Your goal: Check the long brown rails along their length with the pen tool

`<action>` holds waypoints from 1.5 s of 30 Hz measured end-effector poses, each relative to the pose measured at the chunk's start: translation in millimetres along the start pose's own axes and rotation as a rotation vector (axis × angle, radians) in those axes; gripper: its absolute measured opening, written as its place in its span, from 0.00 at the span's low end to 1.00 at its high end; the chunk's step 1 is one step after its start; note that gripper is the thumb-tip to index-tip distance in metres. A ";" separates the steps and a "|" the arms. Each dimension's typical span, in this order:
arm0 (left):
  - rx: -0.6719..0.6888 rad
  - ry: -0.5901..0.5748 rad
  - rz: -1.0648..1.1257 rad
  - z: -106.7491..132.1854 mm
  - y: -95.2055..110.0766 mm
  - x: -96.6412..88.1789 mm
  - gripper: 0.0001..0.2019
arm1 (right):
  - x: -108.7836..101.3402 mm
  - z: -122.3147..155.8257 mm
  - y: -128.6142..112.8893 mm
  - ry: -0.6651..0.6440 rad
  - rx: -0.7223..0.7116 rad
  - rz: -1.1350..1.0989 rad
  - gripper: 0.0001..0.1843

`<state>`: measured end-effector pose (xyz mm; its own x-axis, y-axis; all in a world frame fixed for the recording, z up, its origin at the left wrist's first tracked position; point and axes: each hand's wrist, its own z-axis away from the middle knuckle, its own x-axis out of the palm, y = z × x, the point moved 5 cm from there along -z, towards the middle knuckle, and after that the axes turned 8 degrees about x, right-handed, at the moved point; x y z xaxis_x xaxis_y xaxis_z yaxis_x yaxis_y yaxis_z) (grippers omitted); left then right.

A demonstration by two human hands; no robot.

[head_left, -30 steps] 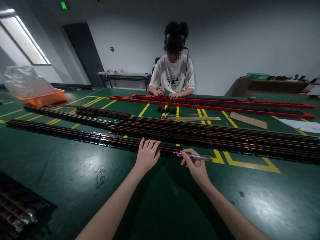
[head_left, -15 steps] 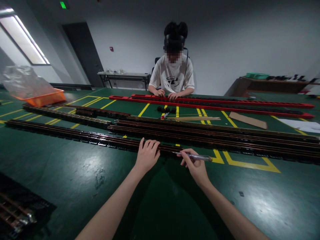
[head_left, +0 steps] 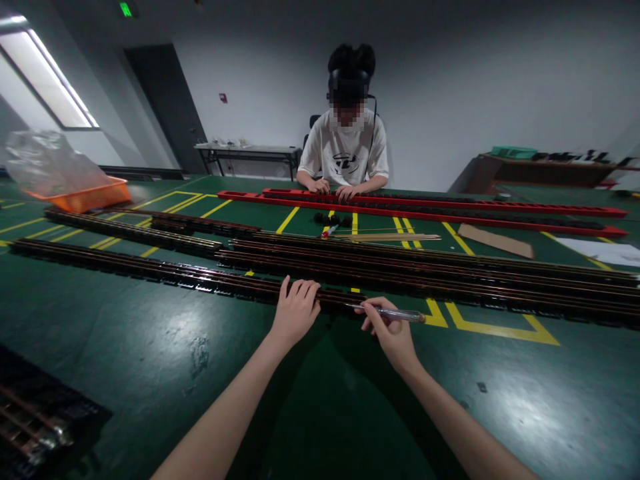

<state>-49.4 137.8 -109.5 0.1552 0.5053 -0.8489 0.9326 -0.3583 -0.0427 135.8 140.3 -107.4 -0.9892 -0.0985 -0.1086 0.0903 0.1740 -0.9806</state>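
My left hand (head_left: 296,312) lies palm down with its fingers loosely spread over the near dark strip (head_left: 150,269), thumb off to the right side; it is not closed around anything. My right hand (head_left: 395,337) pinches a slim tool (head_left: 406,315) between thumb and fingers, its clear handle pointing off to the right and its thin metal tip pointing left at the strip's right-hand end. Whether that tip touches the strip or sits just above it, I cannot tell. The strip runs from the far left of the green table (head_left: 150,347) to between my hands, copper-coloured lines along its length. Just beyond it lies a bundle of similar dark strips (head_left: 450,273), stretching away to the right, and another dark stack (head_left: 45,413) sits near me at the lower left. Past the bundle are some thin sticks (head_left: 395,237), a few small black pieces (head_left: 333,219) and a flat piece of cardboard (head_left: 495,240). Across from me a person in a white shirt (head_left: 345,147) has both hands at two long red trays (head_left: 575,229). An orange basket (head_left: 95,195) holding a clear plastic bag (head_left: 47,160) stands at the left.
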 end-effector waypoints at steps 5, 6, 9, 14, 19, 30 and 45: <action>-0.003 -0.007 0.020 -0.8 -1.1 0.7 0.13 | -2.1 -0.6 2.3 0.043 0.024 -0.013 0.14; -0.003 -0.007 0.025 -0.9 -1.5 0.7 0.13 | -2.7 -0.7 2.9 0.054 0.032 -0.016 0.14; -0.004 -0.004 0.043 -0.8 -2.8 0.4 0.13 | -4.5 -0.9 4.7 0.074 0.037 -0.016 0.13; -0.018 -0.004 0.069 -0.4 -5.0 0.1 0.13 | -8.4 -1.7 7.5 0.107 0.033 -0.016 0.12; -0.020 -0.004 0.086 -0.6 -5.7 -0.4 0.13 | -10.7 -1.5 6.6 0.155 0.034 -0.032 0.12; -0.018 -0.002 0.098 -0.3 -6.5 0.4 0.13 | -14.5 -0.2 4.7 0.208 0.034 -0.065 0.11; -0.015 0.000 0.100 -0.5 -6.6 -0.3 0.13 | -20.6 1.2 4.5 0.341 0.077 -0.212 0.09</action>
<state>-55.4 140.4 -108.7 0.2483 0.4674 -0.8484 0.9171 -0.3954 0.0506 156.7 142.0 -109.8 -0.9673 0.2082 0.1446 -0.1238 0.1100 -0.9862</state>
